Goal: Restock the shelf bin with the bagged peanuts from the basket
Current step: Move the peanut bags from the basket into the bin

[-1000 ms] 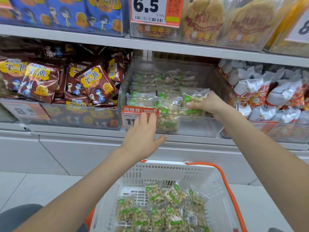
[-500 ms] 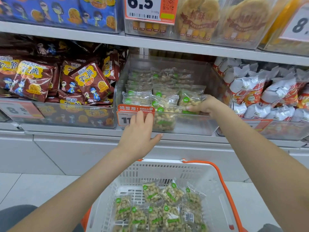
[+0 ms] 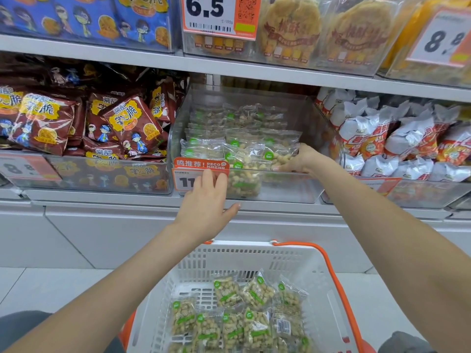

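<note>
Head view: the right hand sets a peanut bag into the bin, fingers seemingly still pinching it; the left hand rests flat on the bin's front. Next, probably release and reach into the basket for more.

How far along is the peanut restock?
Partway. Done: the clear plastic shelf bin already holds rows of clear bagged peanuts. In hand: the right hand sets a bag at the front right; the left hand rests flat against the bin front. Left: about ten bags in the white basket.
</note>
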Motion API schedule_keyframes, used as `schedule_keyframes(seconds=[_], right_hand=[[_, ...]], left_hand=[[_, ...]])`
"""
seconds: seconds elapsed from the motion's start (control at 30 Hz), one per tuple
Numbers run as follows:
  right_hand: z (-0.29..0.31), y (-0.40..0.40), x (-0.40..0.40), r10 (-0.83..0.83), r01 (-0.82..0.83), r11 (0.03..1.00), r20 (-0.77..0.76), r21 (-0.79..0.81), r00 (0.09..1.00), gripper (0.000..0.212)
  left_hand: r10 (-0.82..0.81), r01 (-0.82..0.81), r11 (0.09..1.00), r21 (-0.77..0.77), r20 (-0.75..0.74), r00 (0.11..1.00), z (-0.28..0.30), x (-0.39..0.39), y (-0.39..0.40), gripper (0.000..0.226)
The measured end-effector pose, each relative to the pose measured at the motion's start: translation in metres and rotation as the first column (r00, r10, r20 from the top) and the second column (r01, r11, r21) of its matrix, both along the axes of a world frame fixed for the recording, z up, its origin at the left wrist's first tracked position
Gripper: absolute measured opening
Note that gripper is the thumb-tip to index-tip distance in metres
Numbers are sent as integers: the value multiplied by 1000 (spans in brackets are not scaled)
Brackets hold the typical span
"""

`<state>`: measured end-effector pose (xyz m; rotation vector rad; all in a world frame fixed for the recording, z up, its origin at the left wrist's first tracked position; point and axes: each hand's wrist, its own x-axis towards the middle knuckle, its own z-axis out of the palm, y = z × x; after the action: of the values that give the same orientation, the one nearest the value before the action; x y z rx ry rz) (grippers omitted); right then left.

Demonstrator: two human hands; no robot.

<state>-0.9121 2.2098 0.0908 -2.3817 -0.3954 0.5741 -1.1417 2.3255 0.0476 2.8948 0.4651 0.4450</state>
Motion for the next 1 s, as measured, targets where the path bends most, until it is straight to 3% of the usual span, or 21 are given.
schedule_keyframes(seconds=[0.1,0.2,0.3,0.4,0.43,0.5,0.57,0.63,0.77,0.9,1.0], right_hand=[[1,-2,-2,-2,4,999,44,-41,999,90],[4,-7,-7,-54,58,998,202,-16,978,102],[7,-22,-24,-86,32,984,316,173,945,85],[1,-40,-49,-99,-94,936,508,339,856,61],[-4,-48,-59,-92,-157,916,574,369,814,51],[-24,-64,-79,-79,-264,898,719,352,691,28],[-57,-77,-100,-95,-273,903,775,331,625,14],[-99,-87,-118,-49,-256,912,706,320,707,15],[-191,-101,-141,197,-268,953,387,139,901,19],[-268,-111,-150,262,-249,962,120,-112,958,21],[-298,-106,-150,232,-220,929,5,-299,973,44]], left_hand=[[-3,3,1000,16,-11,1000,-1,-2,1,47],[5,-4,999,33,-43,999,-4,-5,2,46],[-3,9,998,54,-119,993,-11,-8,2,48],[-36,48,997,55,-198,980,-22,-10,0,49],[-62,66,998,7,-221,973,-27,-10,-1,48],[-165,98,963,-250,-261,951,-40,-11,0,43],[-260,79,835,-545,-263,929,-59,-13,-2,34],[-281,37,762,-646,-279,918,-86,-17,-5,24],[-196,-170,763,-624,-473,859,-158,-39,-3,24],[-65,-322,888,-329,-781,621,-235,-76,-7,47],[79,-408,889,-207,-808,583,-259,-94,-12,52]])
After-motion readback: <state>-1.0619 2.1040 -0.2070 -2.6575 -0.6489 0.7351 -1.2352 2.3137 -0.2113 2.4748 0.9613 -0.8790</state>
